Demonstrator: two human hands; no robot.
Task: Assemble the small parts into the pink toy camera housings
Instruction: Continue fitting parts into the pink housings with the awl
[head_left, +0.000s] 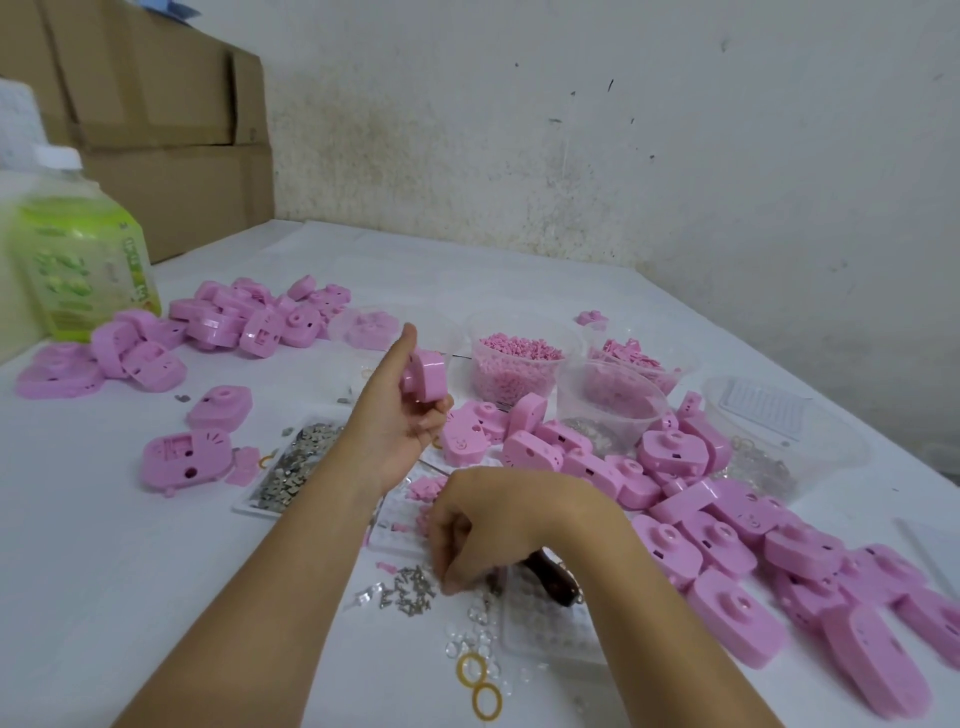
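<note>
My left hand (400, 415) is raised above the table and grips a pink camera housing (427, 375), thumb pointing up. My right hand (493, 525) is lower and nearer, knuckles up, its fingertips down at a small heap of metal screws (413, 587); what the fingers pinch is hidden. A dark-handled tool (558, 577) lies under that wrist. Several clear lenses (475, 634) and yellow rings (480, 686) lie just in front. Small pink parts (423, 491) sit on a clear tray between the hands.
Pink housings are piled at the right (727, 525) and far left (234, 322). Clear tubs (514, 358) of pink bits stand behind. A tray of metal clips (296, 462) lies left of my arm. A green bottle (78, 260) and cardboard boxes (171, 119) stand at the back left.
</note>
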